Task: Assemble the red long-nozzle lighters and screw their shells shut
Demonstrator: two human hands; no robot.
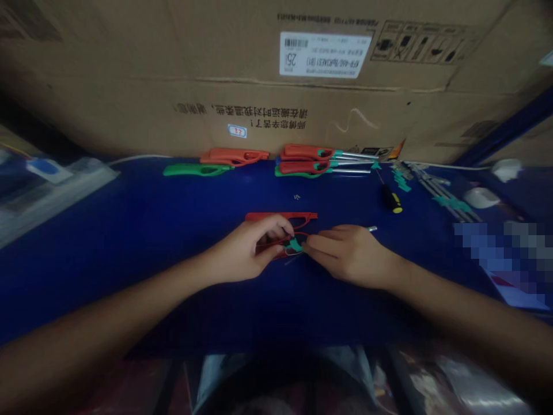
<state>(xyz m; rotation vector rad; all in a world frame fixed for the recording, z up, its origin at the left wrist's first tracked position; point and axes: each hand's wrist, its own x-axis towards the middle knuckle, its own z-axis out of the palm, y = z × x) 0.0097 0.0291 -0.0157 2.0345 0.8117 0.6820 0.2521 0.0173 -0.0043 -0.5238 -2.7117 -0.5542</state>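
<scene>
My left hand (253, 248) is closed around the red body of a long-necked lighter (280, 255), low over the blue table. A teal trigger (295, 245) shows in the body's opening, between my two hands. The fingers of my right hand (349, 253) are pinched together at the trigger's right side; their tips are partly hidden. A metal tube tip (371, 229) pokes out beyond my right knuckles, with the rest of it covered. Just behind my left hand lies another red lighter shell (309, 218).
Assembled lighters with metal tubes (306, 153) lie along the cardboard wall (173, 69). To their left are orange shells (233, 155) and a green shell (194, 169). A screwdriver (391, 199), teal pieces (401, 178) and metal tubes (436, 187) lie rightward. Tiny screws (296, 197) sit mid-table.
</scene>
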